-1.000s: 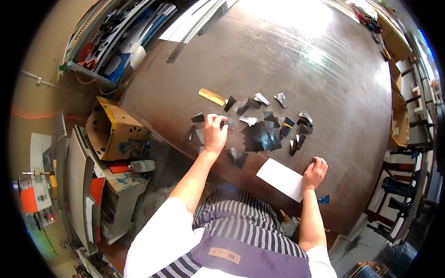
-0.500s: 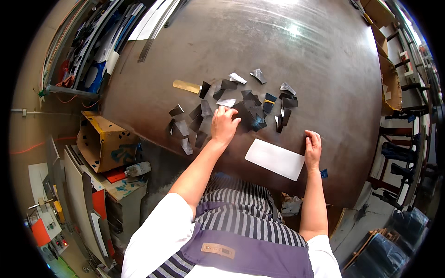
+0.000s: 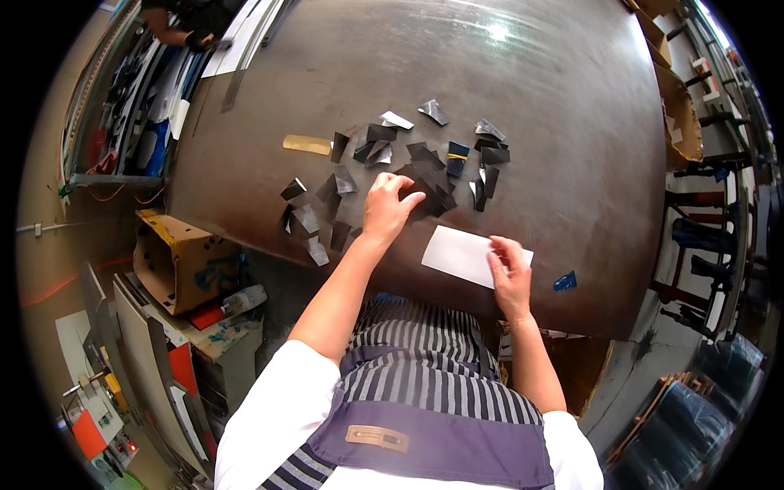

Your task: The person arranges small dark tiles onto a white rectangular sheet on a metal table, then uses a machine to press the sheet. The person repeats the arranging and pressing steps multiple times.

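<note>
From the head view I look down on a wide, dark brown counter (image 3: pixel 531 98) that fills the upper and middle part of the frame.

My left hand (image 3: pixel 387 208) sits just left of centre, palm down, fingers loosely bent and pressing on the near edge of a scatter of dark scraps (image 3: pixel 425 163). I cannot tell whether the fingertips pinch one scrap or only rest on the pile. The scraps are small, flat, grey-to-black pieces spread across the middle of the counter, some overlapping, a few off to the left near the counter's edge. Among them lies a small blue-and-yellow piece (image 3: pixel 457 153), right of the hand and further up.

My right hand (image 3: pixel 510 272) lies lower and right of centre, flat and released, fingers spread on the right end of a white sheet (image 3: pixel 459 253). The sheet rests near the counter's lower edge, tilted, clear of the scraps above it.

A yellow strip (image 3: pixel 307 144) lies flat at the upper left of the scatter. A small blue chip (image 3: pixel 564 282) sits just right of my right hand.

At the left, below the counter, stands an open cardboard box (image 3: pixel 181 260). In the upper left corner another person's hand (image 3: pixel 200 38) rests near long pale boards (image 3: pixel 245 33).
</note>
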